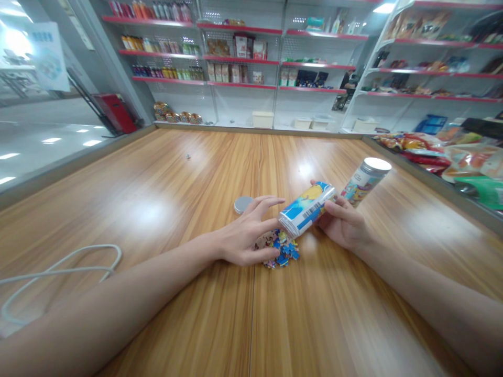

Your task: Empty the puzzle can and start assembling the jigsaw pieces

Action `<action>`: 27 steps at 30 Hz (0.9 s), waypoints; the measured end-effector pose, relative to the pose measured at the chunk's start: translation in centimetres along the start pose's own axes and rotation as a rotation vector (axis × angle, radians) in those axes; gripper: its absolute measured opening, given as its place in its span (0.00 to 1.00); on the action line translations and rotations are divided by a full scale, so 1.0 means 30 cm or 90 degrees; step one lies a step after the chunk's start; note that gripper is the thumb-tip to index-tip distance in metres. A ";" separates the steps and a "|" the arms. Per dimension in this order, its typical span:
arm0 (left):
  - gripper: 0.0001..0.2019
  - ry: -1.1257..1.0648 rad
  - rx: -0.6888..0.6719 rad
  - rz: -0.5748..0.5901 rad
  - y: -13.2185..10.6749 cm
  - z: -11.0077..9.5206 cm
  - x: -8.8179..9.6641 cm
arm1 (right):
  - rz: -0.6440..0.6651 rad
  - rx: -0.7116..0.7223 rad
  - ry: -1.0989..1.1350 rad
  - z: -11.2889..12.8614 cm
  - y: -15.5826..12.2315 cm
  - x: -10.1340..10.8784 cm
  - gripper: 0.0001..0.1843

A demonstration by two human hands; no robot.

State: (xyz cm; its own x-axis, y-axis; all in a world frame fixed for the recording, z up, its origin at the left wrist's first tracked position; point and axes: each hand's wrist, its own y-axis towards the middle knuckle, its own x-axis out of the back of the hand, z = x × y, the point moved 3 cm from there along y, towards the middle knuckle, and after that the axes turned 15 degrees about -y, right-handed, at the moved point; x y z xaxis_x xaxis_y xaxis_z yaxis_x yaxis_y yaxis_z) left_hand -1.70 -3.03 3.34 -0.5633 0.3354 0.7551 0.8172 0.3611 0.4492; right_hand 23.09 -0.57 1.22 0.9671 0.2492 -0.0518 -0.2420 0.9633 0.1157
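My right hand is wrapped round a blue and yellow puzzle canister with a barcode on its side. The canister is tilted, its near end low over a small heap of jigsaw puzzle pieces on the table. My left hand is open, fingers spread beside that end and over part of the heap, which it hides. A round silver lid lies flat just behind my left hand. Beyond my right hand stands a second canister with a pale top.
The wooden table has a raised dark edge. A white cable loops at the left. Packaged snacks are heaped past the right edge. Stocked shelves stand behind, and a red cart is at the far left.
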 end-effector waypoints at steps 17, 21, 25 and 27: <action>0.23 0.019 -0.058 -0.066 0.005 -0.013 0.011 | -0.024 0.015 -0.027 0.003 0.015 0.001 0.33; 0.17 0.008 -0.071 -0.083 0.004 -0.006 0.012 | 0.009 0.009 -0.002 -0.004 0.010 0.004 0.41; 0.12 -0.057 -0.032 -0.183 0.005 0.018 0.023 | 0.060 0.016 -0.013 -0.009 -0.001 0.001 0.47; 0.10 -0.096 0.004 -0.246 0.003 0.033 0.033 | 0.087 0.009 -0.009 -0.008 -0.006 -0.005 0.44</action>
State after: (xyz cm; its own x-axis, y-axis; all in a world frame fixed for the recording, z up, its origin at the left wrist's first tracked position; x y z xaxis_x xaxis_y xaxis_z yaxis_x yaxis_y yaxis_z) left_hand -2.30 -1.81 3.65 -0.8400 0.2980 0.4534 0.5422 0.4910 0.6819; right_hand 22.97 -0.78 0.97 0.9261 0.3767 -0.0204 -0.3708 0.9189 0.1344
